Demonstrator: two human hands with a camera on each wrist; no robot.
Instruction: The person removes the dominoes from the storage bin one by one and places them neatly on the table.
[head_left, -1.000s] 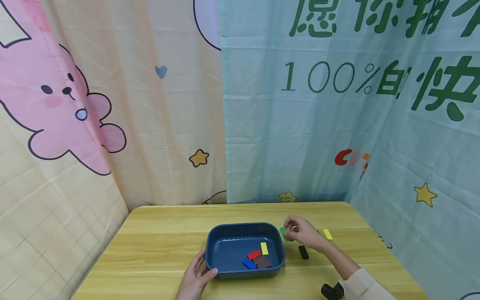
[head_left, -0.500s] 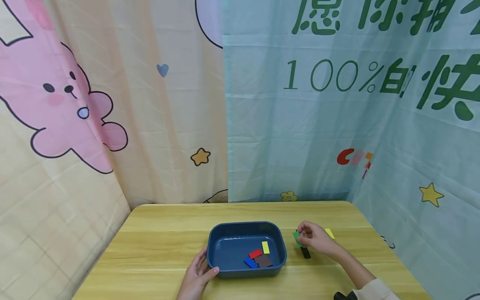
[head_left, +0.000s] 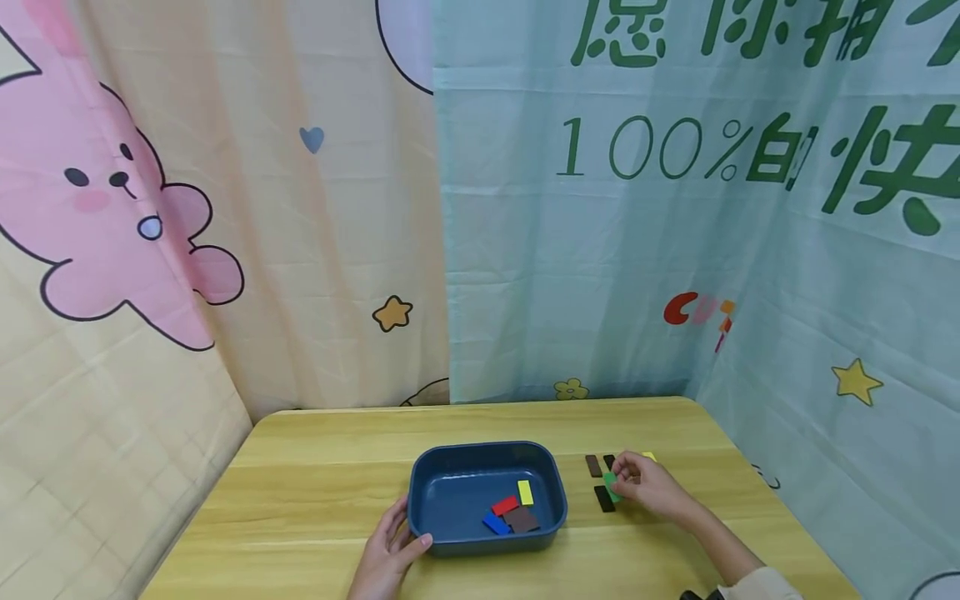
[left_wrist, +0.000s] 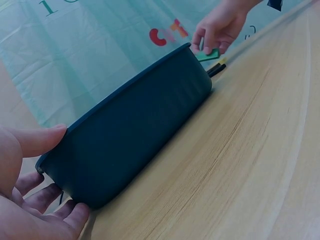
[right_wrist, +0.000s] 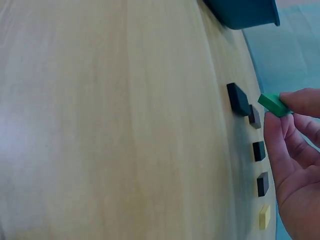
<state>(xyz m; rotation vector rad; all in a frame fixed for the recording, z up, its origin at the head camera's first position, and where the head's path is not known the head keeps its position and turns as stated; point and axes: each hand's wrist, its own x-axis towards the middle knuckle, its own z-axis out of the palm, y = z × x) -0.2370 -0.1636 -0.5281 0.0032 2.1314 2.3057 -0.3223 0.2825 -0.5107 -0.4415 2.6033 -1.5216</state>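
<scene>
A dark blue rectangular basin (head_left: pixel 450 496) stands on the wooden table. My left hand (head_left: pixel 384 552) grips its near left corner, thumb on the rim and fingers against the outer wall in the left wrist view. Right of the basin, my right hand (head_left: pixel 654 487) pinches a small green block (right_wrist: pixel 272 104) between thumb and fingertips, held just above the table. Around that hand lie a black block (head_left: pixel 603 499), a brown block (head_left: pixel 593 466), another black block (head_left: pixel 609 461) and a yellow block (head_left: pixel 649 456), the last partly hidden by the hand.
Inside the basin lie a yellow block (head_left: pixel 525 492), a red block (head_left: pixel 505 505), a blue block (head_left: pixel 496 523) and brown pieces (head_left: pixel 522 519). Printed curtains (head_left: pixel 337 233) hang behind the table (head_left: pixel 300 500). A black object (head_left: pixel 701 595) shows by the right sleeve.
My right hand has carried the green block rightward, from beside the basin's rim to among the dark blocks. My left hand keeps its hold on the basin.
</scene>
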